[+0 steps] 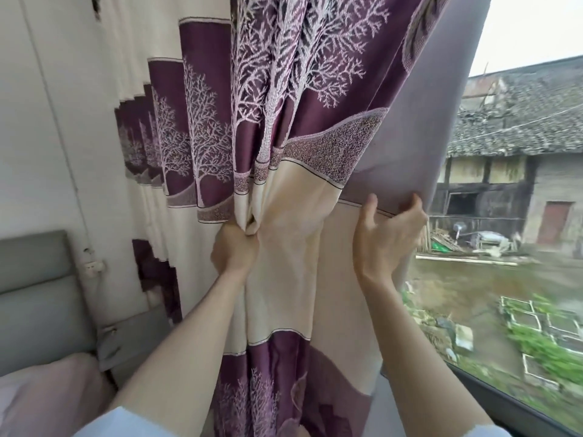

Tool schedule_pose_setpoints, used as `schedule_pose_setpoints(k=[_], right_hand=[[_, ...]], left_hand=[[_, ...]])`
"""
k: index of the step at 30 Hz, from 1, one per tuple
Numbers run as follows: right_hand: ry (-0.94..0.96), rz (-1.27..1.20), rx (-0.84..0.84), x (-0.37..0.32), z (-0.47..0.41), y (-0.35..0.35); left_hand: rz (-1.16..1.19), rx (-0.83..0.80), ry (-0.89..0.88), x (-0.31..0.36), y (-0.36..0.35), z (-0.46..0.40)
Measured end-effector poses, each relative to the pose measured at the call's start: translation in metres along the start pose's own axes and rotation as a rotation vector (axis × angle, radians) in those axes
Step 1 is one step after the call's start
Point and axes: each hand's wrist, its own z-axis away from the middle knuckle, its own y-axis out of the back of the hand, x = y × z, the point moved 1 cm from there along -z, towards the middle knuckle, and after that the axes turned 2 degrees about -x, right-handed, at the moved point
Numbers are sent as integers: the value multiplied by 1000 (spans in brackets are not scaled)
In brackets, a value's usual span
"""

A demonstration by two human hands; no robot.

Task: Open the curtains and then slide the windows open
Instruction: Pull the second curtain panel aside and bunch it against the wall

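While hanging with its long axis running top to bottom, the purple and cream fabric curtain patterned with pale trees (284, 105) is filling the middle of the view, its folds bunching toward the left and its free edge lifting out toward the right. Right of it, the glass window (504, 247) is showing tiled-roof buildings (520, 121) and a garden outside. At lower left, a grey padded headboard (38, 294) is standing against the white wall (47, 121). Gripping a gathered bundle of cream folds, the left hand (235, 247) is curling tightly around it. Higher and to the right, the right hand (386, 231) is pinching the curtain's lifted edge, fingers bent over the fabric.
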Motion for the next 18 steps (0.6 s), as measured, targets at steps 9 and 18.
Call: schedule_pose_setpoints(k=[9,18], right_hand=[[-84,-129,95,12,-24,8],[182,-170,-188,-10,8,-7]], left_hand=[[-37,79,-60,-21,12,-18],[-20,19,-132,-6,-19,-13]])
